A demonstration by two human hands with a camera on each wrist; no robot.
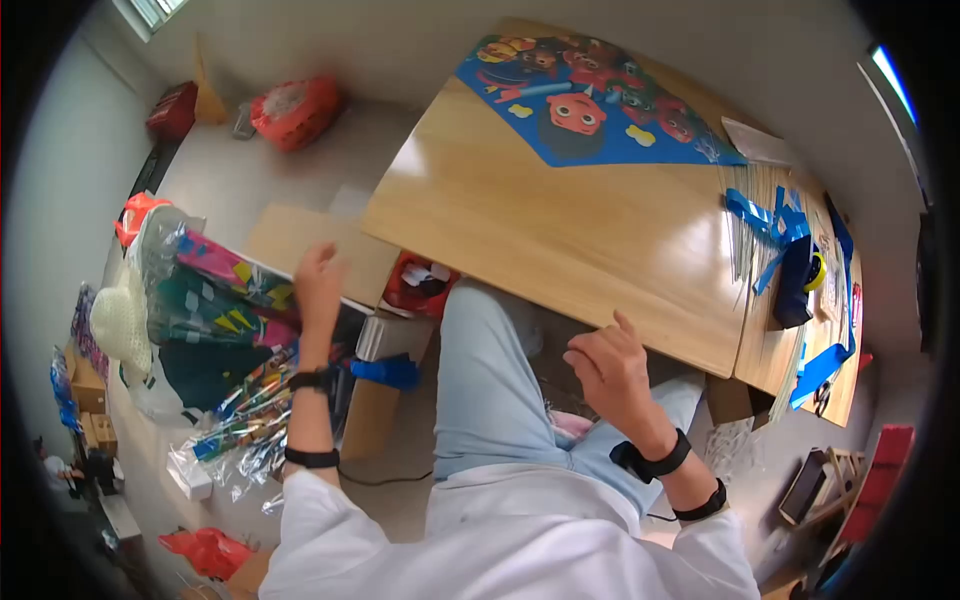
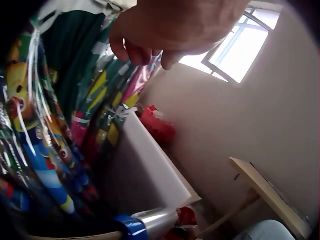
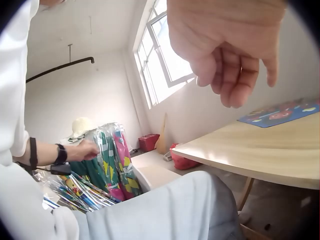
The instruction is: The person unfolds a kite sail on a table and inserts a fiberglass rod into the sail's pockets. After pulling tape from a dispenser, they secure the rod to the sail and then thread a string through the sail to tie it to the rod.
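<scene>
open carton (image 1: 372, 425) crammed with clear-wrapped packages (image 1: 205, 308); red container (image 1: 402, 294) holds white bits. left hand (image 1: 318, 288) beside packages, right hand (image 1: 613, 370) near tabletop (image 1: 560, 240); fingers loosely curled.

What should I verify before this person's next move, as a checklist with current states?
1. Left grip unloaded: ok, nothing visible in it.
2. Right grip unloaded: ok, nothing visible in it.
3. Wrapped bundles near the left grip: ok, beside it.
4. Left grip touching the bundles: cannot tell.
5. Poster flat on the table: ok.
6. Blue strips gathered neatly: not ok, loosely strewn.
</scene>
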